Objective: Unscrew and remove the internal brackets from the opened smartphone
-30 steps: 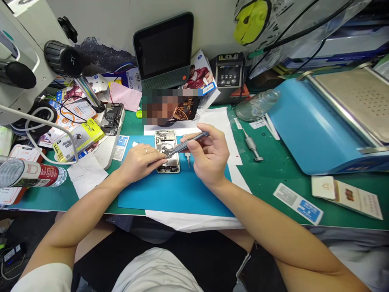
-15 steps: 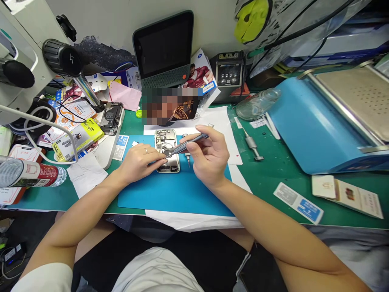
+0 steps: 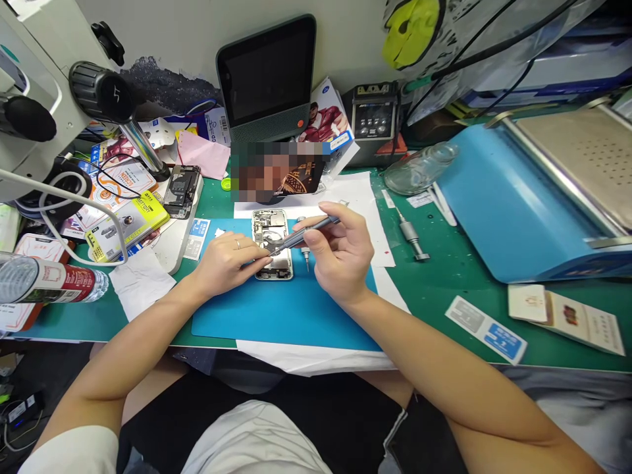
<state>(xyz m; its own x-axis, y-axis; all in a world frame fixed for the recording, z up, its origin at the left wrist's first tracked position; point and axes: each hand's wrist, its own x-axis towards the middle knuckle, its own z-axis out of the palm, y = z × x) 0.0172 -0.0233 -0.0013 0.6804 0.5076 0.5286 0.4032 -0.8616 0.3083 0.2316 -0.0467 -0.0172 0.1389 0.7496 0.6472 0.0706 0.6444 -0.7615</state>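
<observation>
An opened phone (image 3: 280,268) with its inner parts exposed lies on the blue mat (image 3: 237,322). My right hand (image 3: 348,260) pinches grey tweezers (image 3: 309,232) between thumb and index finger. Their tip slants down and left over the middle of the phone. My left hand (image 3: 232,263), with a ring on one finger, reaches the phone's left side. Its thumb and index finger close together beside the tweezers' tip; whatever sits between them is too small to make out. Partly behind the tweezers lies a small screwdriver (image 3: 305,251) on the mat.
Another screwdriver (image 3: 409,234) lies to the right, near a glass bottle (image 3: 419,170) and a blue machine (image 3: 474,197). At left stand a microscope stand (image 3: 148,148), boxes and a plastic bottle (image 3: 54,280). A dark-screened device (image 3: 266,76) stands behind.
Both hands, the tweezers and the phone keep practically the same positions. The whole view has shifted very slightly.
</observation>
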